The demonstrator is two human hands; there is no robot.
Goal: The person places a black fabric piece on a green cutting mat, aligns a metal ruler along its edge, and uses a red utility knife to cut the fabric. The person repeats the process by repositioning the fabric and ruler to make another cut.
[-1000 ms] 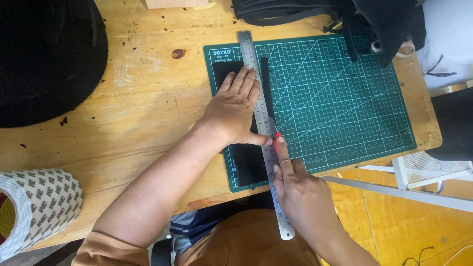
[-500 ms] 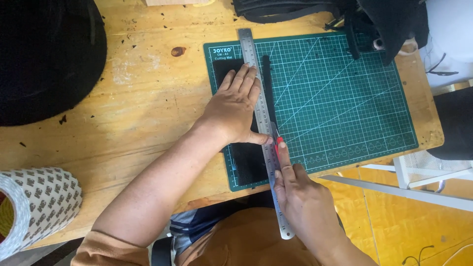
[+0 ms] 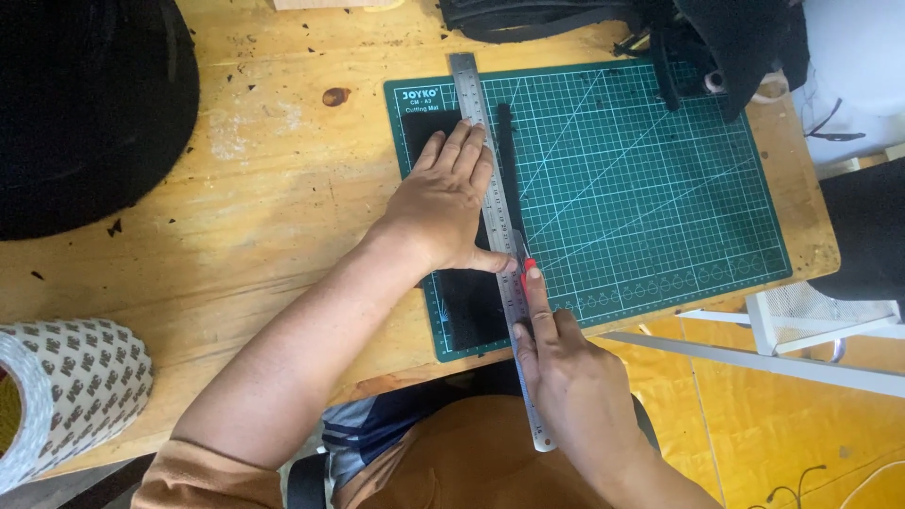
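Observation:
My left hand [image 3: 445, 200] lies flat, fingers spread, pressing a long steel ruler [image 3: 484, 155] and a black sheet [image 3: 468, 302] down on a green cutting mat [image 3: 650, 179]. My right hand [image 3: 570, 382] grips a red-handled cutter [image 3: 526, 271], its forefinger along the top and the blade against the ruler's right edge. A thin black strip [image 3: 507, 160] lies just right of the ruler, apart from the sheet. The ruler's near end sticks out past the table edge under my right hand.
The mat rests on a pale wooden table [image 3: 255, 217]. A large black round thing [image 3: 85, 104] covers the far left. A big roll of printed tape [image 3: 66, 396] sits at the near left corner. Black fabric and straps [image 3: 679, 24] lie at the far edge.
My right hand with the cutter has slid slightly nearer along the ruler. My left hand stays pressed in place.

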